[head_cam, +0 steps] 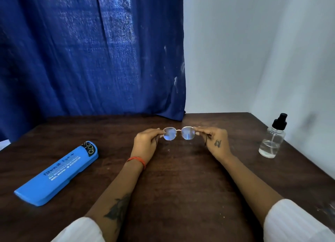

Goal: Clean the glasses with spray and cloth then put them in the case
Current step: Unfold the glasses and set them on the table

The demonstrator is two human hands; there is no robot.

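Thin gold-rimmed glasses [179, 133] are held up over the middle of the dark wooden table [181, 178], lenses facing me. My left hand [146, 144] pinches the left end of the frame and my right hand [216, 142] pinches the right end. A closed blue glasses case [58, 173] lies diagonally at the left of the table. A clear spray bottle [272, 137] with a black pump top stands upright at the right, holding a little liquid. No cloth is in view.
A blue curtain [90, 51] hangs behind the table at the left and centre, and a white wall [253, 51] closes the right side. The table's right edge [297, 151] runs just past the bottle.
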